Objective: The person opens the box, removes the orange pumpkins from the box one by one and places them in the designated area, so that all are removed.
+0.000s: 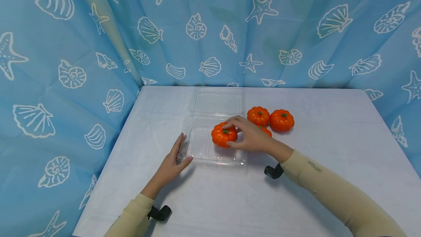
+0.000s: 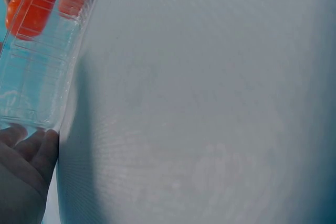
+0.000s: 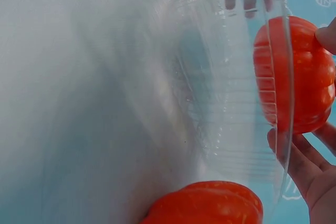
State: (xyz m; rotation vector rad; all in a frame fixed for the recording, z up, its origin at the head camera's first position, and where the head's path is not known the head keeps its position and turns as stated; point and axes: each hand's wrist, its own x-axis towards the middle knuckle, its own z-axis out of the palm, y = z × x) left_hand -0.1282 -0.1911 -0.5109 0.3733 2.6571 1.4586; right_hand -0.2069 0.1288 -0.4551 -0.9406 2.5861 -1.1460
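A clear plastic clamshell box [image 1: 197, 147] lies on the table with its lid [image 1: 217, 102] folded back. My right hand [image 1: 251, 136] grips a small orange pumpkin [image 1: 218, 137] with a green stem, thumb and fingers on opposite sides. That pumpkin [image 3: 302, 77] is over the box's base; whether it touches the bottom I cannot tell. At the box's left end, my left hand [image 1: 167, 169] rests its extended fingers and thumb against the wall. The left wrist view shows these fingertips [image 2: 47, 148] at the box's edge.
To the right of the box stand two more orange pumpkins [image 1: 258, 116] [image 1: 281, 120] side by side. A third pumpkin [image 1: 265, 131] is mostly hidden behind my right hand. A blue shell-patterned curtain [image 1: 197, 54] hangs along the back and left of the white-covered table [image 1: 223, 200].
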